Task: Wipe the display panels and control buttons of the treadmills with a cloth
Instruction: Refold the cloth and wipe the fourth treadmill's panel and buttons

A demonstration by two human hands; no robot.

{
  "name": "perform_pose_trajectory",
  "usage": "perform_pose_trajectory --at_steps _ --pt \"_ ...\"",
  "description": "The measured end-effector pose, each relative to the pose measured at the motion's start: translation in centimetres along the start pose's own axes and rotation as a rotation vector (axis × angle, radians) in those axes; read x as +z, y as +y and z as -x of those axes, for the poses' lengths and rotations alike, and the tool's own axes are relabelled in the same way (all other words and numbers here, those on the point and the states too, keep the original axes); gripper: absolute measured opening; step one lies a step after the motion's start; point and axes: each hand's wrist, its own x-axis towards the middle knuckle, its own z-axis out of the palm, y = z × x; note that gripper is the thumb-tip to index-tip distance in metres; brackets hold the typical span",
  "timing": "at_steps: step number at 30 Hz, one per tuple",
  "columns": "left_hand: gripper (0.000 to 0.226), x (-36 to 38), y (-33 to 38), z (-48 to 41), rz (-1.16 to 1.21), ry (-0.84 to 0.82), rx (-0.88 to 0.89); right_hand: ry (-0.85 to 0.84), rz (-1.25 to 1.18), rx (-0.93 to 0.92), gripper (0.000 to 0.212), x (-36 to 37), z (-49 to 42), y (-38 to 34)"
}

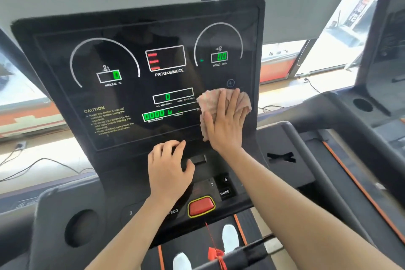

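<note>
A black treadmill display panel (pixel 135 68) fills the middle of the view, with green digits lit and a yellow caution text at its lower left. My right hand (pixel 225 125) lies flat on a pinkish cloth (pixel 221 98) and presses it against the panel's lower right corner. My left hand (pixel 168 164) rests with curled fingers on the ledge just below the panel, holding nothing. Beneath it sit the control buttons (pixel 224 186), among them one marked MODE, and a red stop button (pixel 201 205) with a yellow rim.
A second treadmill console (pixel 388 50) stands at the right. Cup holders (pixel 81 228) flank the button strip. A red safety cord (pixel 215 252) hangs over the belt, where white shoes (pixel 230 238) show. Cables (pixel 39 164) lie on the floor by the windows at the left.
</note>
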Motion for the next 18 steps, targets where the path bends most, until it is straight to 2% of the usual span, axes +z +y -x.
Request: perform_pose_trajectory --at_steps 3,7,14,18 --pt "0.05 0.3 0.4 0.0 -0.005 -0.029 0.016 -0.027 -0.021 0.014 0.076 0.7 1.5 0.5" --pt "0.049 0.4 0.3 0.0 -0.011 -0.007 0.01 -0.025 -0.021 -0.02 0.076 -1.5 -1.0 0.5" --pt "0.052 0.4 0.3 0.2 -0.01 0.002 0.006 0.225 0.019 -0.13 0.076 -11.1 -13.4 -1.0" --pt "0.056 0.3 0.1 0.4 -0.013 -0.019 0.026 0.29 -0.001 -0.211 0.072 -13.4 -16.2 0.5"
